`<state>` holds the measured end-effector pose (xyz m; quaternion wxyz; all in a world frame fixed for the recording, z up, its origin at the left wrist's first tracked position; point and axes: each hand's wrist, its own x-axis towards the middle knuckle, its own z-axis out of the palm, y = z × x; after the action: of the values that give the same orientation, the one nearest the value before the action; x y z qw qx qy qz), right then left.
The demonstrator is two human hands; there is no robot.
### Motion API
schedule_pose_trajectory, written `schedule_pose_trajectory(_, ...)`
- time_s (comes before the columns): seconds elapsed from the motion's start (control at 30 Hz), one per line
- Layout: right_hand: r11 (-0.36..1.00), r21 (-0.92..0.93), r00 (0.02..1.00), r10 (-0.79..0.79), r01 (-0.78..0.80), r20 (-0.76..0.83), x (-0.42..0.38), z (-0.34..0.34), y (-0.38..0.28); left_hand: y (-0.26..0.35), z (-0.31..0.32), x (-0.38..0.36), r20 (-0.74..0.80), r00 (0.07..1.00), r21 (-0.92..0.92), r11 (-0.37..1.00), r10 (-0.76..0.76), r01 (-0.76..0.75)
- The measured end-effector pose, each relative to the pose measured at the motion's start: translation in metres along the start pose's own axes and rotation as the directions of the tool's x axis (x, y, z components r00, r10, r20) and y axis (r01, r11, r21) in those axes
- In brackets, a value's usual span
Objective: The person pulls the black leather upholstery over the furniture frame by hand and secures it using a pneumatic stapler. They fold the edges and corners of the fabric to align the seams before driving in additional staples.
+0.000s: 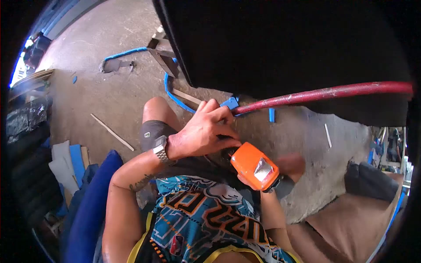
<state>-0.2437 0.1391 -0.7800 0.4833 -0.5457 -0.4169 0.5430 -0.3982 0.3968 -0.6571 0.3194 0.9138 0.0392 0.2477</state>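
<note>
An orange tool [252, 162] with a shiny silver patch and black ends is tilted in front of the torso. My right hand [244, 179] is wrapped round it from below, mostly hidden by the orange body. My left hand [206, 131], with a metal watch on the wrist, is curled at the tool's black front end. Its thumb reaches that end, and what its fingers pinch is hidden. A red hose or bar [324, 94] runs in from the right and ends beside the left fingers. A blue piece [230, 103] shows behind them.
A big black panel [280, 44] fills the upper right. Blue strips [175, 98] and thin wood sticks [112, 131] lie on the concrete floor. A blue cushion-like roll [94, 210] and flat offcuts [66, 164] are at left. Brown sheet material [355, 219] is at lower right.
</note>
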Motion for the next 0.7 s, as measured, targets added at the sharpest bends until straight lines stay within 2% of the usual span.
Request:
schedule_pose_trajectory(0.03,1.0,-0.005,1.0,-0.01,0.01,0.002,-0.001,-0.001,-0.001,0.001,-0.004,0.001,0.034,0.999,-0.007,1.0,0.017,-0.017)
schedule_pose_trajectory(0.07,1.0,-0.01,1.0,-0.019,0.019,0.005,-0.003,-0.001,-0.002,-0.001,-0.004,0.002,0.138,0.99,-0.07,0.998,0.017,-0.007)
schedule_pose_trajectory(0.1,1.0,-0.01,1.0,-0.025,0.025,0.011,-0.004,-0.003,-0.005,0.002,-0.006,0.003,0.166,0.985,-0.156,0.988,0.038,-0.012)
schedule_pose_trajectory(0.17,1.0,-0.002,1.0,-0.026,0.026,0.016,-0.009,-0.005,-0.011,0.012,-0.016,0.007,0.216,0.976,-0.231,0.972,0.016,0.035)
schedule_pose_trajectory(0.4,0.999,0.003,0.999,-0.032,0.032,0.006,-0.02,-0.01,-0.021,0.018,-0.018,0.012,0.324,0.937,-0.352,0.936,0.128,-0.006)
schedule_pose_trajectory(0.5,0.999,0.004,0.999,-0.034,0.034,-0.004,-0.025,-0.013,-0.027,0.026,-0.008,0.009,0.215,0.959,-0.288,0.95,0.183,-0.116)
schedule_pose_trajectory(0.6,0.999,0.003,0.999,-0.037,0.037,-0.015,-0.031,-0.02,-0.033,0.031,-0.004,0.015,0.171,0.982,-0.387,0.922,0.078,-0.006)
schedule_pose_trajectory(0.7,0.999,0.0,0.999,-0.035,0.035,-0.027,-0.037,-0.027,-0.041,0.033,-0.01,0.026,0.21,0.96,-0.466,0.882,0.187,-0.07)
